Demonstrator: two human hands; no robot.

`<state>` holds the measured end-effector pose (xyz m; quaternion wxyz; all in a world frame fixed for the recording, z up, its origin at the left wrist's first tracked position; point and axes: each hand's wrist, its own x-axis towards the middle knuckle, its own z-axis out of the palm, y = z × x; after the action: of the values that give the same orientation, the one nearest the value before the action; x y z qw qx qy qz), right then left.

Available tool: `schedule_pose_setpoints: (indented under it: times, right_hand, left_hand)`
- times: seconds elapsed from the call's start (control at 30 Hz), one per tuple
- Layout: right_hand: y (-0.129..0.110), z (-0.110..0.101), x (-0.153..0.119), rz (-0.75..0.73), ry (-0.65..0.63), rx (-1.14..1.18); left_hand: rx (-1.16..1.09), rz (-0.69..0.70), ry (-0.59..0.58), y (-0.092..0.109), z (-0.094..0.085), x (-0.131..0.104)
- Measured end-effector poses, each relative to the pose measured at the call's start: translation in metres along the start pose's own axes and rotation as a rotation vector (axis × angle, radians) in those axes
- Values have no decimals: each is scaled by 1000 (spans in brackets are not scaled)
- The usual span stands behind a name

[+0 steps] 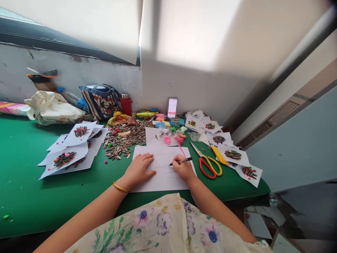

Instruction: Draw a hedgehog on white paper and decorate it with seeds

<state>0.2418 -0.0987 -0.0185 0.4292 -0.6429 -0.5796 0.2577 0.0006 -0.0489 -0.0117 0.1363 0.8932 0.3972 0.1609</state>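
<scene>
Nearest me, both forearms reach in over the green worktop (86, 196). I have the left hand (140, 168) palm down on the left of a white sheet (158, 182), its fingers slightly spread, thumb towards the middle, a gold bangle at the wrist. The right hand (183, 168) rests on the sheet's right side, fingers closed narrow around a black pen (184, 160), tip pointing left at the paper. Faint drawn lines run between the hands; I can't make out any words in them.

Right of the sheet lie scissors (207, 165) with one red and one yellow handle. Seed-decorated papers sit at far left and right. Beyond the sheet, another paper (151, 138) carries pink and red lumps, beside a heap of striped seeds (122, 138).

Farther back stand a red bottle (126, 106), a striped bag (100, 102) and a phone (172, 107), its screen too blurred to read. Faint marks on the wall (158, 84) above it resemble "3/".
</scene>
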Motion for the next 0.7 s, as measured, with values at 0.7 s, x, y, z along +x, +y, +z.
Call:
schedule_pose_setpoints:
  times: [0.7]
  right_hand:
    - [0,1,0,21,-29,-28]
  left_hand:
    - [5,-6,-15,2,-3,1]
